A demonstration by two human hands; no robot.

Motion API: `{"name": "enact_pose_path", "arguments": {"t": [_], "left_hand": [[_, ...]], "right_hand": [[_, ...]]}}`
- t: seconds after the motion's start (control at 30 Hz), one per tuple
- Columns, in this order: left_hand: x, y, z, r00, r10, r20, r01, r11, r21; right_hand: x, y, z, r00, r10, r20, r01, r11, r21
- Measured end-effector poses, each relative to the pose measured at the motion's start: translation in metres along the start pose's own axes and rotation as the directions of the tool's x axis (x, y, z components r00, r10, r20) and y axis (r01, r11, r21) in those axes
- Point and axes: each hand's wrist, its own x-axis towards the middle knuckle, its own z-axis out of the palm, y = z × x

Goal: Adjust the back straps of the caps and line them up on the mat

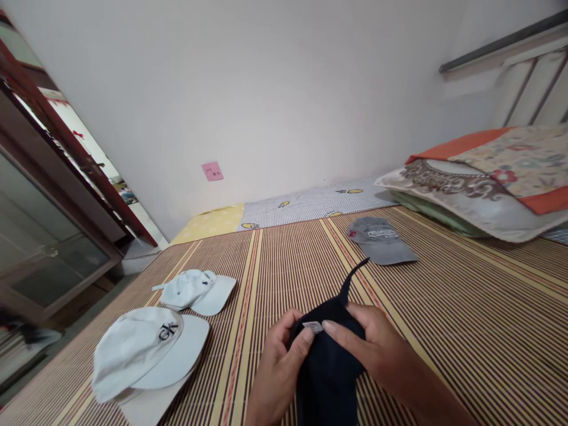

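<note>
Both my hands hold a dark navy cap [331, 367] over the woven mat. Its narrow strap [352, 275] sticks up and away to the right. My left hand [279, 361] grips the left edge, with the thumb at one end of a small white label [313, 326]. On the other side, my right hand [368, 340] is closed on the fabric, its thumb against the label's right end. The cap's lower part runs out of view at the bottom. To the left lie a white cap with dark letters [133, 349] and a smaller white cap [189, 290].
A striped woven mat [288, 260] covers the bed. Under the lettered cap shows another pale brim [153, 405]. A grey cap [377, 236] lies farther off, near pillows [470, 189] at right. Behind stands a white wall with a pink note [212, 171].
</note>
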Motion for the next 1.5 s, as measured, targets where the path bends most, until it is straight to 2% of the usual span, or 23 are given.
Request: {"name": "enact_pose_path", "arguments": {"t": [0.13,0.27,0.43,0.57,0.77,0.83,0.93,1.03,1.17,1.23,1.3,1.37,1.43,1.5], "left_hand": [[0.0,-0.001,0.002,0.999,-0.03,-0.014,0.03,0.999,-0.021],[0.001,-0.001,0.004,0.998,-0.057,-0.011,0.056,0.997,-0.058],[-0.001,-0.006,0.005,0.99,-0.102,-0.099,0.093,0.992,-0.091],[-0.001,-0.01,0.005,0.977,-0.146,-0.155,0.123,0.982,-0.145],[0.001,-0.008,0.005,0.994,-0.094,0.055,0.103,0.979,-0.175],[0.0,-0.007,0.009,0.993,-0.096,0.065,0.108,0.972,-0.211],[-0.002,-0.005,0.017,0.993,-0.12,-0.003,0.114,0.949,-0.295],[-0.003,-0.003,0.022,0.981,-0.187,-0.052,0.159,0.928,-0.337],[-0.004,-0.005,0.017,0.954,-0.263,-0.144,0.204,0.922,-0.329],[-0.005,-0.007,0.014,0.944,-0.278,-0.178,0.214,0.926,-0.312],[-0.004,-0.008,0.012,0.947,-0.268,-0.179,0.208,0.933,-0.295],[-0.003,-0.008,0.011,0.967,-0.213,-0.138,0.171,0.949,-0.264],[0.001,-0.008,0.009,0.988,-0.138,-0.065,0.12,0.966,-0.227],[0.005,-0.008,0.007,0.995,-0.078,-0.059,0.061,0.968,-0.245]], "right_hand": [[0.001,0.0,-0.002,0.997,-0.034,0.066,0.033,0.999,0.012],[0.004,0.0,-0.003,0.999,-0.051,0.019,0.052,0.996,-0.076],[0.007,-0.003,-0.002,0.99,-0.08,0.114,0.08,0.997,0.001],[0.007,-0.004,-0.001,0.995,-0.067,0.079,0.063,0.997,0.047],[0.01,-0.001,0.0,0.996,-0.06,0.066,0.052,0.992,0.116],[0.01,-0.003,0.001,0.995,-0.093,0.035,0.087,0.985,0.147],[0.009,-0.007,0.003,0.993,-0.119,-0.002,0.117,0.979,0.166],[0.007,-0.009,0.005,0.994,-0.109,0.024,0.104,0.981,0.167],[0.006,-0.007,0.008,0.996,-0.036,0.082,0.019,0.979,0.204],[0.006,-0.003,0.01,0.998,-0.012,0.06,0.001,0.982,0.188],[0.006,0.001,0.011,1.0,0.009,0.016,-0.012,0.988,0.153],[0.008,0.007,0.011,1.0,0.015,-0.008,-0.013,0.992,0.122],[0.011,0.011,0.01,1.0,-0.016,0.007,0.015,0.993,0.114],[0.016,0.014,0.006,0.996,-0.075,0.057,0.065,0.985,0.159]]}}
